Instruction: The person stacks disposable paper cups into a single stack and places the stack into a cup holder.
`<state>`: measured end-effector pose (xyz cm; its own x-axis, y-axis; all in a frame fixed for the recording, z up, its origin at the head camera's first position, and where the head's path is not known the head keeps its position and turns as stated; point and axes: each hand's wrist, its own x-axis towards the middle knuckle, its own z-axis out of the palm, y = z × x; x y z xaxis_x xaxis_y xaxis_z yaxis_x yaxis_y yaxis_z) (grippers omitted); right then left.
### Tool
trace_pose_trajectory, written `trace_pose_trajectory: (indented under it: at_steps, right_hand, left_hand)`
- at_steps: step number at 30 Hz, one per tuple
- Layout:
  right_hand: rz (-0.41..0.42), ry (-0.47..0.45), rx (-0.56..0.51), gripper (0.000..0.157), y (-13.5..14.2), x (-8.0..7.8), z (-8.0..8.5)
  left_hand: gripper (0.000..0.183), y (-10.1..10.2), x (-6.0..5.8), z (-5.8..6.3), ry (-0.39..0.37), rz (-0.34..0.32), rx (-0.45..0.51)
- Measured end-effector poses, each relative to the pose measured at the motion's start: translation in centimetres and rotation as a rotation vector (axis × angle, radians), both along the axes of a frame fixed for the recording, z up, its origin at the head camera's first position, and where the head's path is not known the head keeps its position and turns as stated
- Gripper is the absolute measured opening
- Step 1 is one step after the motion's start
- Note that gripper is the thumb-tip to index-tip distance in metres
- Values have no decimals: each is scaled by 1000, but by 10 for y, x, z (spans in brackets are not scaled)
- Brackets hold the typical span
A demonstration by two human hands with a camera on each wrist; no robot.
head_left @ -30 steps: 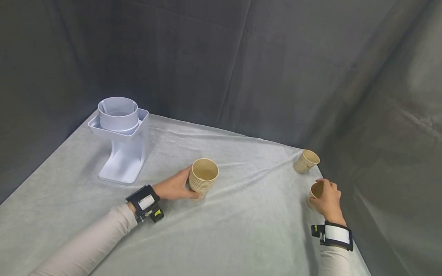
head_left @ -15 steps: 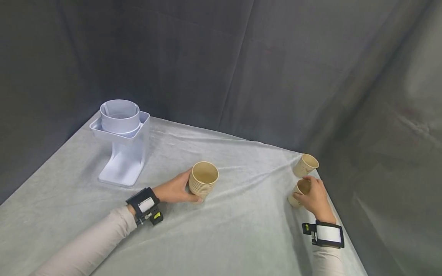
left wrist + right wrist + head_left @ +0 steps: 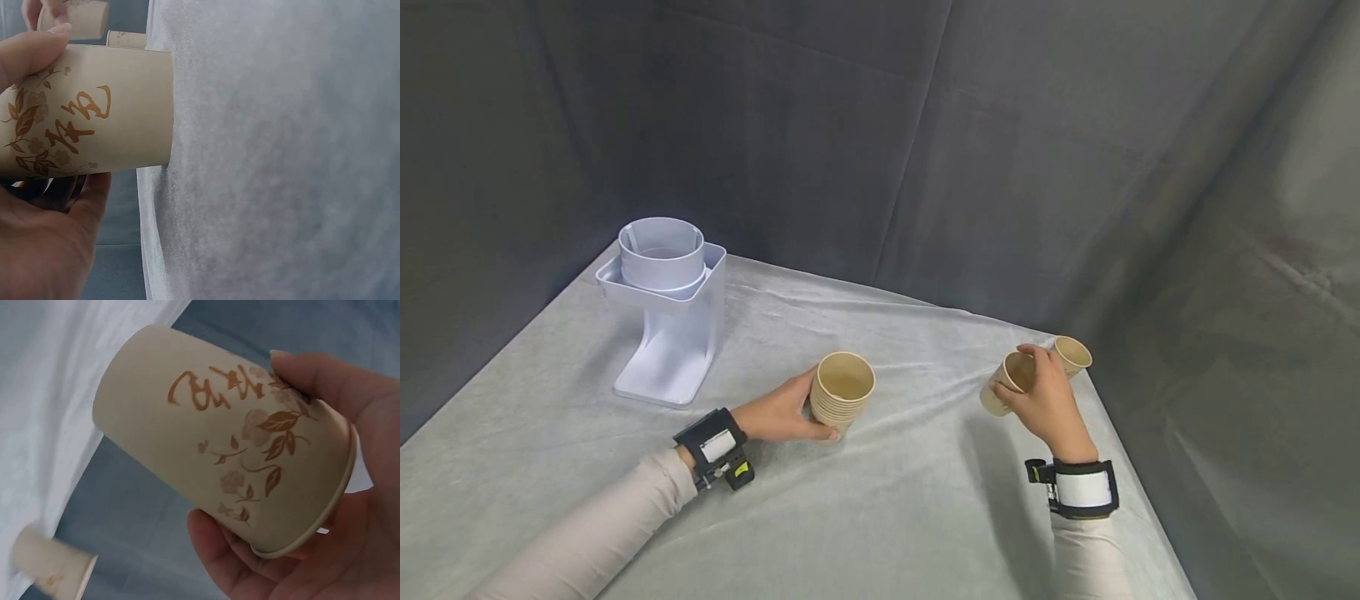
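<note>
A stack of nested beige paper cups (image 3: 837,400) stands on the cloth near the middle, and my left hand (image 3: 785,410) grips it from the left. In the left wrist view, the outer cup (image 3: 125,106) shows brown flowers and lettering. My right hand (image 3: 1048,404) holds a single paper cup (image 3: 1000,392) by its upper part, tilted and raised above the cloth. The right wrist view shows thumb and fingers round this printed cup (image 3: 219,437). Just behind that hand, another paper cup (image 3: 1072,353) stands at the table's right corner, partly hidden.
At the left back stands a white plastic stand (image 3: 662,375) with a round white holder (image 3: 661,258) on top. The table is covered by a pale grey cloth (image 3: 850,517). Dark curtains (image 3: 820,150) hang behind and to the right.
My right hand has lifted the single cup off the cloth at the right edge and carried it left and away from me. The left hand and its stack stay in place.
</note>
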<state>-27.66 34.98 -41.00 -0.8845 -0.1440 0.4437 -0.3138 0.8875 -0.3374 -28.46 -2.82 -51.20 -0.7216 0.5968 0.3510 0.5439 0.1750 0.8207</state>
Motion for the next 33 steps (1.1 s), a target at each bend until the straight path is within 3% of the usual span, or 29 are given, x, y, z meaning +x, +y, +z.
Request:
trace_pose_trajectory:
  at_steps: [6, 17, 33]
  right_hand:
    - [60, 14, -4, 67, -30, -3, 9]
    - [214, 71, -17, 65, -77, -13, 11]
    - [328, 128, -105, 62, -134, -2, 35]
  left_hand:
    - [87, 1, -2, -1, -1, -3, -4]
    - [86, 2, 1, 1, -14, -8, 9]
    - [85, 0, 2, 1, -11, -10, 26]
